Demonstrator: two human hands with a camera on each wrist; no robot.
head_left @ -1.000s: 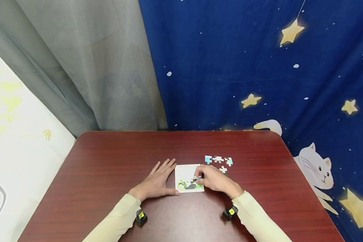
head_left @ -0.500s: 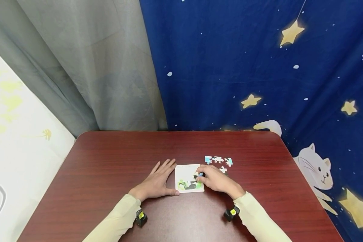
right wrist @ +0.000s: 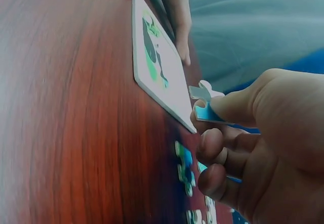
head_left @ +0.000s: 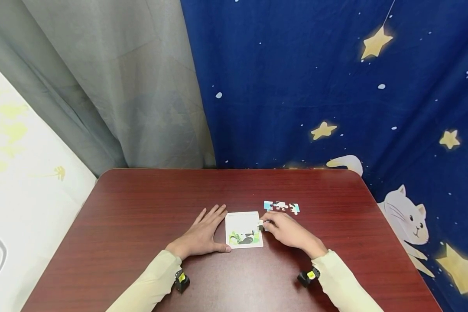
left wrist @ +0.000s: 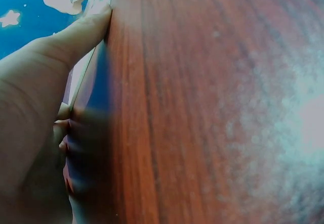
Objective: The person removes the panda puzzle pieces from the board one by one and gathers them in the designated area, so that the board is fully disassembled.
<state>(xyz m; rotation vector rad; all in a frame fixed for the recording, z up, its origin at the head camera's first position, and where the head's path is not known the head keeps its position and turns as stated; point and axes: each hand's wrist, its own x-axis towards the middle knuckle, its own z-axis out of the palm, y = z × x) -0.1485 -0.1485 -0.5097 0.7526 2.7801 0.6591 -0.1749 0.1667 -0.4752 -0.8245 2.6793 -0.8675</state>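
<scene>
A square white puzzle board [head_left: 242,221] lies on the table, its near side filled with green, black and white panda artwork. My left hand [head_left: 203,236] rests beside it, fingers spread, with the thumb at the board's near-left corner; the left wrist view shows this thumb [left wrist: 86,29] against the edge. Just past the board's right edge, my right hand [head_left: 286,229] pinches a blue-and-white jigsaw piece [right wrist: 206,113] between thumb and index finger. In the right wrist view the piece is tilted and held above the table, and the other fingers are curled.
Several loose jigsaw pieces [head_left: 281,206] lie beyond my right hand, some partly hidden by it. The reddish-brown table [head_left: 160,195] extends to a grey curtain [head_left: 160,108] and a blue starry curtain [head_left: 277,86] behind.
My right hand has moved right, from over the board to just past its right edge, carrying the jigsaw piece and turning it. The left hand and board have stayed put.
</scene>
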